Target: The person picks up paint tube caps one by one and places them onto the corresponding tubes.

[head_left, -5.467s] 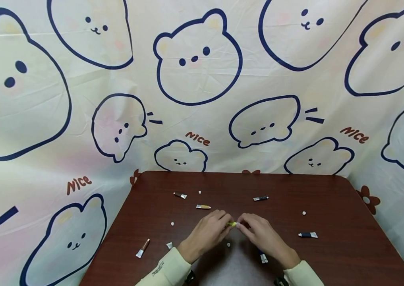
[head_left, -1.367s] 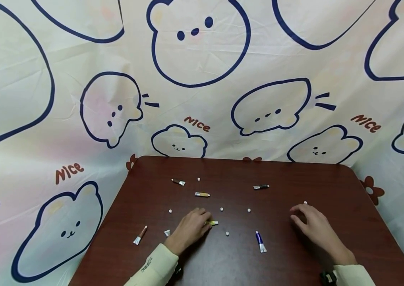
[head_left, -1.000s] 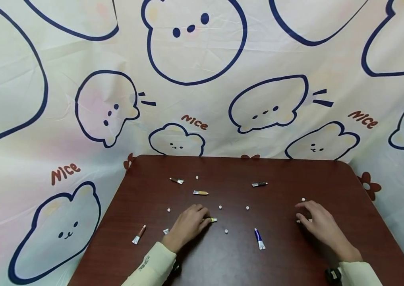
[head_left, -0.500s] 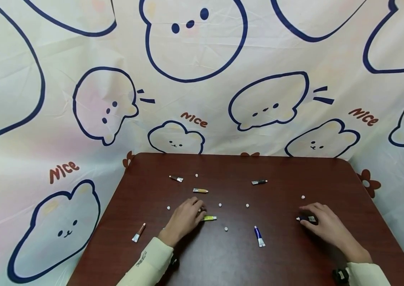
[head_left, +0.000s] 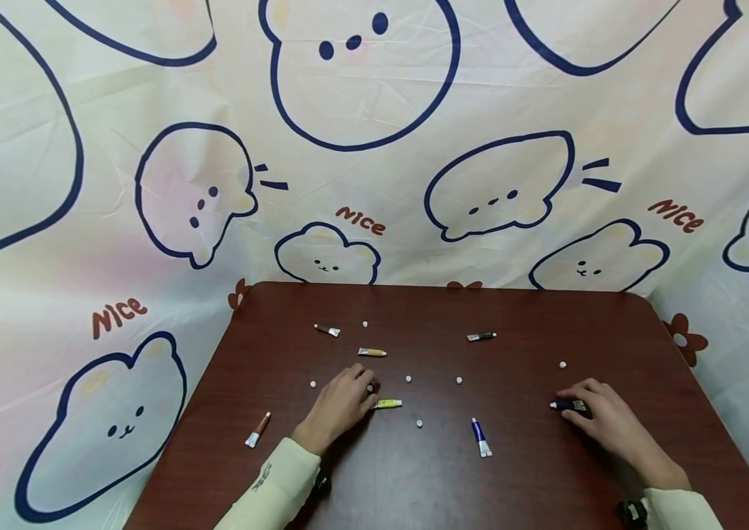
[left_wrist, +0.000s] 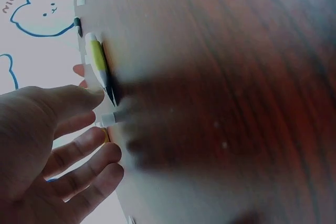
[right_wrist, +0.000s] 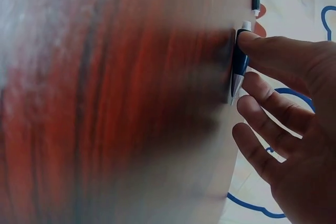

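Beside a yellow paint tube [head_left: 389,403], my left hand [head_left: 334,405] hovers with loosely bent fingers. In the left wrist view, the tube's silver tail lies close to the thumb, and a small white cap [left_wrist: 108,118] stands near the fingertips. On the right, my right hand [head_left: 613,419] pinches a dark blue paint tube [head_left: 568,405] between thumb and forefinger, its white neck pointing left. The right wrist view shows the thumb over that tube [right_wrist: 241,59], the other fingers spread below. A blue-violet paint tube [head_left: 481,437] lies between the hands.
More paint tubes lie about: a brown one [head_left: 258,430] at left, a dark brown one [head_left: 327,330], an ochre one [head_left: 372,352] and a black one [head_left: 482,336] farther back. Several white caps are scattered, one [head_left: 563,364] beyond my right hand. A bear-print cloth hangs behind the table [head_left: 520,478].
Both hands held the yellow tube at mid-table at first. It now lies on the table, and my left hand has drawn back a little from it. My right hand went right to the dark blue tube.
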Demonstrator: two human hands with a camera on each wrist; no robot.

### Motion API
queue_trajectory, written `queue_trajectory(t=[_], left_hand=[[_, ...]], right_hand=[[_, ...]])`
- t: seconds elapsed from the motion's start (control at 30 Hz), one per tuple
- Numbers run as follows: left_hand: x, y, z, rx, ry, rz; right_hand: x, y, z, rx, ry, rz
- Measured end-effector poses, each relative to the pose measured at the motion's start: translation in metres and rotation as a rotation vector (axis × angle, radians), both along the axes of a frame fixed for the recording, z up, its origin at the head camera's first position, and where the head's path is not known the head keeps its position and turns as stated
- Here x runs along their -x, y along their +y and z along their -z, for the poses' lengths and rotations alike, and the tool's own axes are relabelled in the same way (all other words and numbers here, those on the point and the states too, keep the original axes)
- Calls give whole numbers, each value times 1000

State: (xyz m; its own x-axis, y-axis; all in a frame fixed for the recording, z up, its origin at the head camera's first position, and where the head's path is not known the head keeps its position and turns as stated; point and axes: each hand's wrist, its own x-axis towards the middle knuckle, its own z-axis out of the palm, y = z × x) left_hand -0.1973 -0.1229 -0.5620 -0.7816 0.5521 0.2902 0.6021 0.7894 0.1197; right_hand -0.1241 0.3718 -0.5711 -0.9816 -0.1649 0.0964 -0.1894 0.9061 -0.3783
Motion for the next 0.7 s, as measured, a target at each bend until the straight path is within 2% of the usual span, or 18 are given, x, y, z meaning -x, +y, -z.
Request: queue_trajectory(t=[0.13,0.37,0.57,0.7], left_hand=[[1,-1,2,-10,20,10],[2,-2,5,-22,97,22],[1,-2,4,-17,89,13],[0,-2,4,-23,86,13]], right_hand=[[0,-1,3,7,2,0],[2,-5,5,12,-26,14],[4,-5,6,2,-28,18],[3,-7,6,-25,2,8]])
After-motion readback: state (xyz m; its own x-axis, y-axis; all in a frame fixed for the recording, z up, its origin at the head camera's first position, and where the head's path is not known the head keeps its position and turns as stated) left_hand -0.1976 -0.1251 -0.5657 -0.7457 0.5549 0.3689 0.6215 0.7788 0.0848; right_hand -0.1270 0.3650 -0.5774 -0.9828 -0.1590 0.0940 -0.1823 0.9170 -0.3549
